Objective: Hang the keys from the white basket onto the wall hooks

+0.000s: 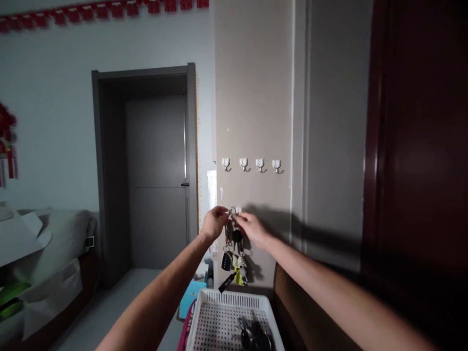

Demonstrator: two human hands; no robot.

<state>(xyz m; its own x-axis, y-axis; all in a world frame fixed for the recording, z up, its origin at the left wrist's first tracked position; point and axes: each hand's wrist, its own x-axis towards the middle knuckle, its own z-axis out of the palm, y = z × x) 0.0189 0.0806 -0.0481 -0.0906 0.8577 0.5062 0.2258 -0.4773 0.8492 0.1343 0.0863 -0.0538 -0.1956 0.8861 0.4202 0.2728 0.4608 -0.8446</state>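
Note:
Both my hands reach up to a lower wall hook on the beige wall. My left hand (215, 220) pinches the metal ring of a key bunch (233, 253) at the hook. My right hand (250, 227) is closed beside it, fingers touching the same ring and keys. The bunch hangs below my hands with several keys, a black fob and a yellow-green tag. Below, a white perforated basket (204, 321) holds more dark keys (254, 334).
A row of several empty white hooks (251, 164) sits higher on the wall. A grey door (157, 180) stands to the left, a dark red wooden door (420, 146) to the right. A covered sofa (47, 253) lies at far left. A blue object (190, 295) is on the floor.

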